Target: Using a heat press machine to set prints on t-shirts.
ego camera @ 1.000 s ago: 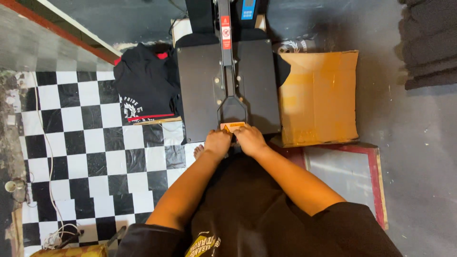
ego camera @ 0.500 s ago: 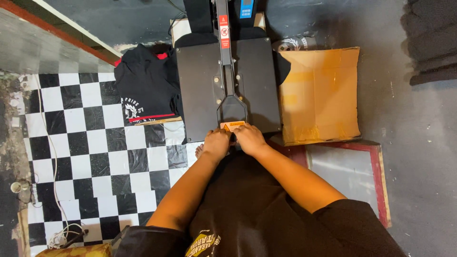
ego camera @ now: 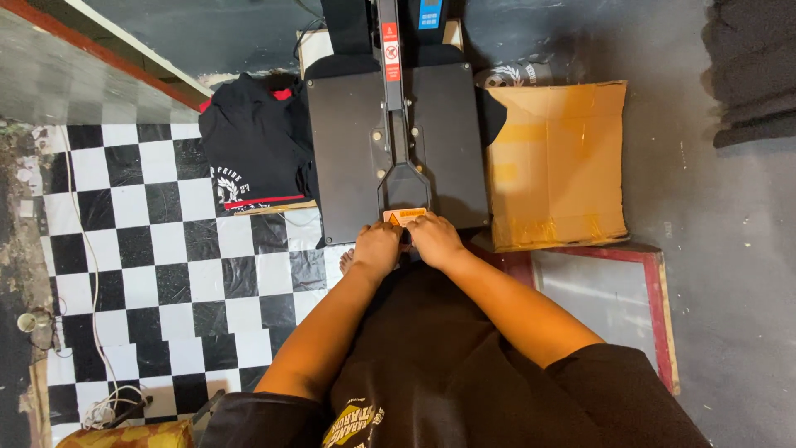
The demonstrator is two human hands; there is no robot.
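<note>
Both my hands are on the handle (ego camera: 404,217) of the heat press (ego camera: 396,149), at its near end, right where the orange label sits. L hand (ego camera: 377,249) is clenched round the handle end from the left side; R hand (ego camera: 433,238) is clenched on it from the right, knuckles up. The two hands touch each other at the middle, w/ the handle tip between them. Fingers curl under, so I can't see their tips.

Just beyond my grip the handle widens into a black wedge, then runs as a narrow bar away from me along the middle of the dark top plate (ego camera: 348,141), which lies flat and closed.

Left of my grip, just beside the press, is a folded black T-shirt (ego camera: 253,153) w/ a white print and a red stripe along its near edge; it sits on the black-and-white checkered floor (ego camera: 157,249). Right of my grip, touching the press edge, is a flattened brown cardboard box (ego camera: 555,162). Nearer me on the right, a red-framed grey panel (ego camera: 597,290) lies on the grey concrete. Far left of my L arm, a thin white cord (ego camera: 87,274) trails over the checks. My black shirt (ego camera: 448,373) fills the space below my arms.
</note>
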